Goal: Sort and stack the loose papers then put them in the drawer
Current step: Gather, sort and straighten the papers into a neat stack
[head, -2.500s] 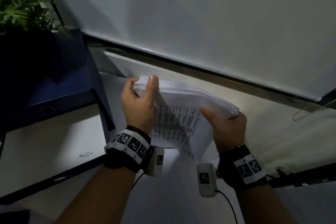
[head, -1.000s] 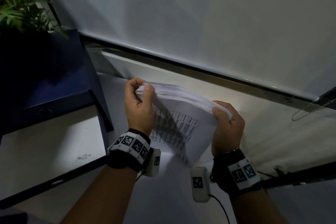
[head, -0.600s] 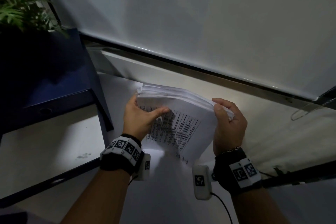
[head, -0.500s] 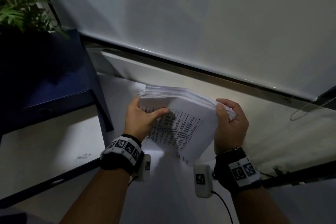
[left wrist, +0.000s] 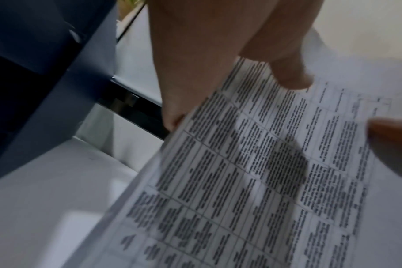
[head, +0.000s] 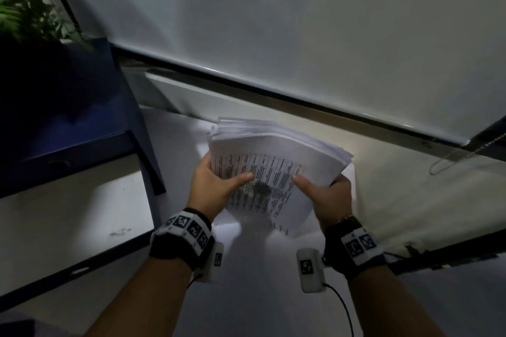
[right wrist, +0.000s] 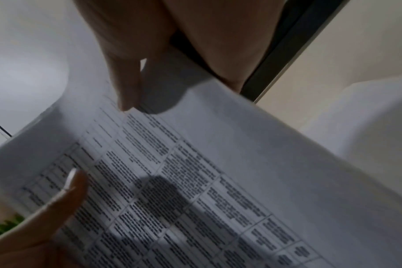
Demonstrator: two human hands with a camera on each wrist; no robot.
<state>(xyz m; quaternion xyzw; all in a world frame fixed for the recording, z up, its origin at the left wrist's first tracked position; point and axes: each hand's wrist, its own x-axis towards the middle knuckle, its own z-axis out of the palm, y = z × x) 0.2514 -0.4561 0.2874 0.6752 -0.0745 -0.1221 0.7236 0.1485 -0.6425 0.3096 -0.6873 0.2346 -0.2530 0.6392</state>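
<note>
White roller blind (head: 315, 22) across the upper frame; dark blue cabinet (head: 63, 107) at left, white drawer (head: 68, 213) pulled open beneath it, lower left; green plant (head: 24, 13) in the upper left corner; stack of papers (head: 276, 156) at centre, held in the air, printed table facing up, sheets fanned along the far edge; left hand (head: 213, 189) gripping the left edge, thumb on top, fingers clamped underneath; right hand (head: 328, 197) gripping the right side likewise, thumb pressed on the print.
</note>
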